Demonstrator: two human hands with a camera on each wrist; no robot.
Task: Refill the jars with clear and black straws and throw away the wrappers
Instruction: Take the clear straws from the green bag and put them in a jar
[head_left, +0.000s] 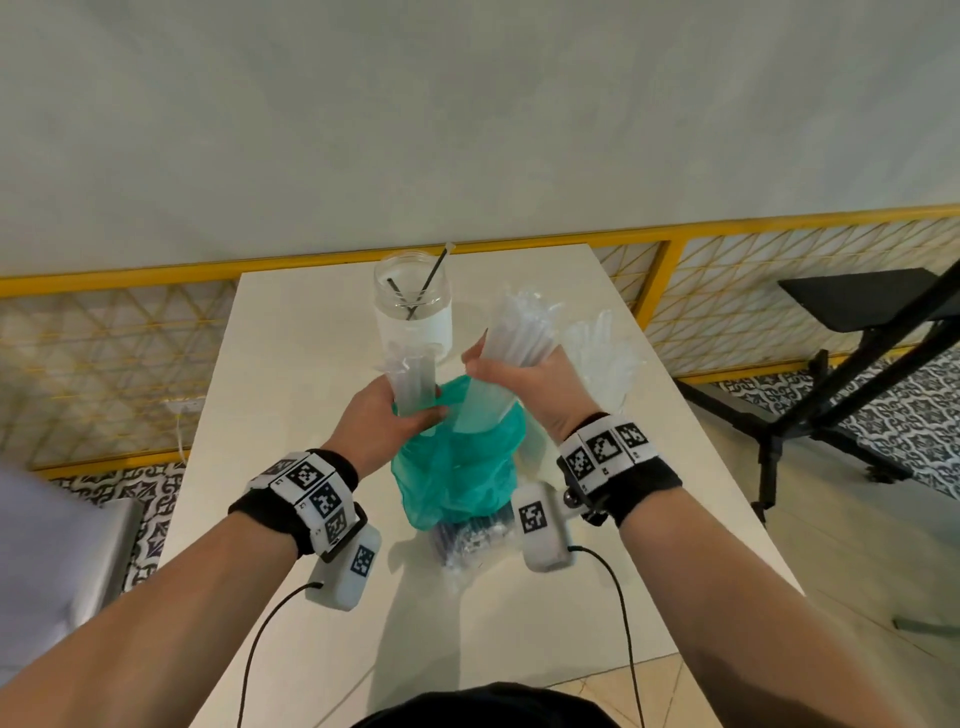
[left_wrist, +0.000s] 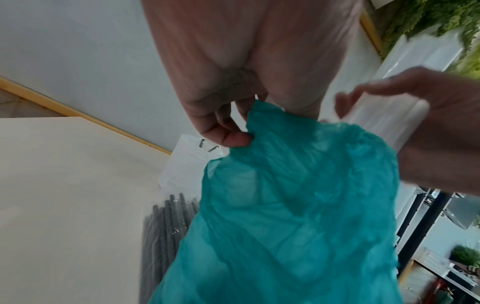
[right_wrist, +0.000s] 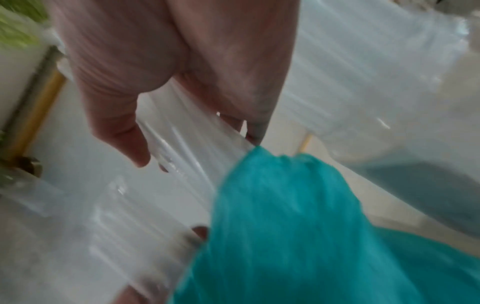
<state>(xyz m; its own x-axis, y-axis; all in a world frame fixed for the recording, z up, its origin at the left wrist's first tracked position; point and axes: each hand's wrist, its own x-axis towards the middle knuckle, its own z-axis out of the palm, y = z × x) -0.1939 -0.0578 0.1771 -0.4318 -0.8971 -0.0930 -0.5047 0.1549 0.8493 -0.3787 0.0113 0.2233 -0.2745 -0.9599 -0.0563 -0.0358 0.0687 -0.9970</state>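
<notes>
Over the worktop (head_left: 322, 519), both hands clamp wrapped bundles of clear straws, left hand (head_left: 387, 415) at nine o'clock, right hand (head_left: 511, 387) at three; light, slippery film, best gripped mid-bundle above the teal bag (head_left: 457, 467).

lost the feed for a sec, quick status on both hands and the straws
Left hand grips a clear straw pack and the teal bag rim. Right hand grips a clear straw bundle. Jar holds few black straws. Black straw pack unopened under the bag.

You have a teal plastic bag (head_left: 457, 467), clear straws (head_left: 519, 338), black straws (left_wrist: 166, 222), a white table (head_left: 322, 364), yellow railing (head_left: 670, 260), and black-and-white patterned floor tiles (head_left: 914, 415)
</notes>
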